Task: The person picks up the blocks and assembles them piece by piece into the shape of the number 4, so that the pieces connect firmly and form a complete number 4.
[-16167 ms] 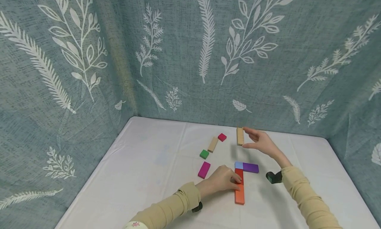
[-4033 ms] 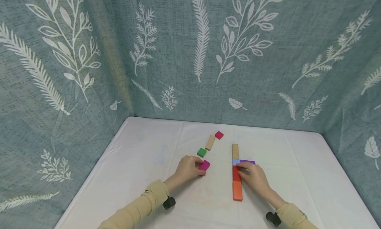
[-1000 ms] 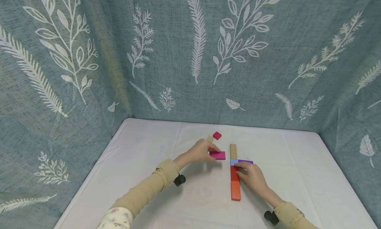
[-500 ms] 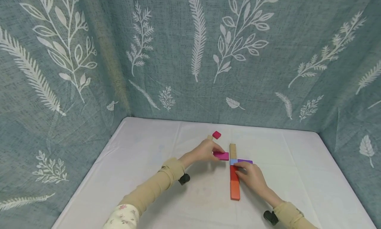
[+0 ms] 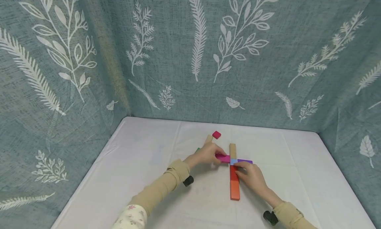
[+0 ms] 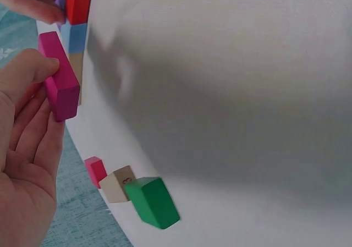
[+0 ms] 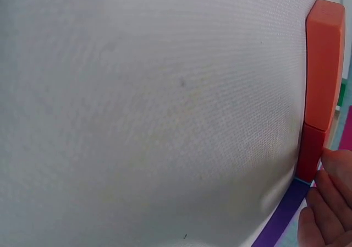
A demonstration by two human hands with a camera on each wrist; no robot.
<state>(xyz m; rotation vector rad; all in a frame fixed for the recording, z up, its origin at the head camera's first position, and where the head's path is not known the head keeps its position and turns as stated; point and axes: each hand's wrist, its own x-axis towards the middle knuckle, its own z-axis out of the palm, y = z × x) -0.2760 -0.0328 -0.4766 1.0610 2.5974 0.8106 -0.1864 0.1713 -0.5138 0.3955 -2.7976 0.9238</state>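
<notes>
My left hand (image 5: 207,153) pinches a magenta block (image 5: 224,159) between thumb and fingers. The far end of that block is right at the left side of a small light-blue block (image 5: 233,162). Around the blue one lie a wooden-coloured block (image 5: 232,151) behind, a purple block (image 5: 247,161) to the right, and a red block (image 5: 233,172) in front. An orange block (image 5: 234,191) continues the line past the red. My right hand (image 5: 253,176) rests its fingertips on the blue and red blocks; in the right wrist view its thumb touches the red block's edge (image 7: 312,153).
Back left of the cross lie a small crimson block (image 5: 216,134), a second wooden-coloured block (image 5: 209,138) and a green block (image 6: 154,203), which the left hand mostly covers in the head view. The white-covered table (image 5: 154,136) ends at a blue-green leaf-patterned curtain (image 5: 178,57).
Since 4 seconds ago, my left hand has carried the magenta block right and turned it sideways, up to the blue block. A wooden-coloured block, earlier in my right hand, now lies behind the blue one.
</notes>
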